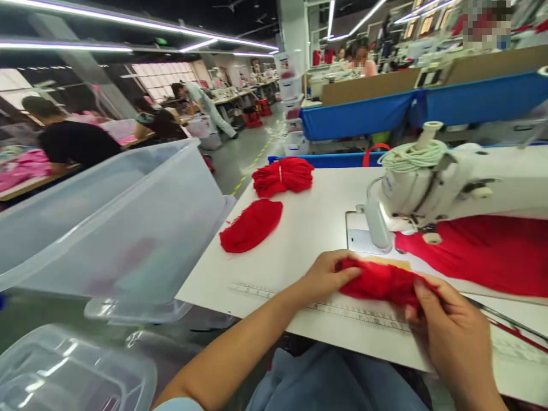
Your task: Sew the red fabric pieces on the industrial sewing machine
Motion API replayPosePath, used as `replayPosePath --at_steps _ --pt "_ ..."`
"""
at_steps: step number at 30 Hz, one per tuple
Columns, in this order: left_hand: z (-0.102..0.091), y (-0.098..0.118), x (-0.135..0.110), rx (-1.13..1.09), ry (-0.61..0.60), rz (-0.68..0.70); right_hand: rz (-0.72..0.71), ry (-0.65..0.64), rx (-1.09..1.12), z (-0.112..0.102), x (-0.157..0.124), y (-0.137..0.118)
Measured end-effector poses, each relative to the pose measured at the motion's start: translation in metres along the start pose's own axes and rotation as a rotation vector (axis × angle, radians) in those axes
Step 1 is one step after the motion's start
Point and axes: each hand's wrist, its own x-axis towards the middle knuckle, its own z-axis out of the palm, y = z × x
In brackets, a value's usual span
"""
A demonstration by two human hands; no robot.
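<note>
Red cloth [383, 279] lower right of frame, over the surface [308, 240] | long axis sideways, dipping right | left fingers [347, 276] pinching left end, right fingers [429, 301] gripping right end (neither side nearer!)

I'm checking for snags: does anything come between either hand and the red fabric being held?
Nothing visible does: the left hand and right hand grip the red fabric directly, at opposite ends, near the sewing machine.

From the wearer's head, the only view looked forward and down, close above a white, flat-topped table [317, 222].
</note>
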Motion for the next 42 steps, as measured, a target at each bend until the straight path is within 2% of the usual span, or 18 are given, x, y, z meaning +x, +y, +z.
replayPosePath --at_steps 3,6,13,17,20,24,30,42 --pt "0.000 0.002 0.002 -0.041 -0.044 -0.019 0.064 -0.013 0.085 0.002 0.005 -0.003" --pt "0.002 0.003 0.001 -0.033 -0.038 -0.012 0.068 -0.022 0.110 0.005 0.007 -0.005" --pt "0.003 0.011 0.000 0.035 0.030 0.023 -0.025 -0.003 0.106 0.005 0.004 -0.009" --pt "0.005 0.013 -0.001 0.023 0.004 0.006 -0.074 -0.026 0.099 0.006 0.004 -0.014" --pt "0.006 0.012 0.000 0.063 -0.003 0.046 -0.069 -0.041 0.116 0.006 0.003 -0.016" --pt "0.006 0.011 0.001 0.126 0.068 0.124 -0.061 -0.039 0.105 0.006 0.003 -0.014" --pt "0.007 0.010 0.001 0.025 0.009 0.014 -0.066 -0.056 0.084 0.005 0.003 -0.014" --pt "0.007 0.007 0.001 0.054 0.114 0.042 -0.098 0.011 0.098 0.008 0.002 -0.019"
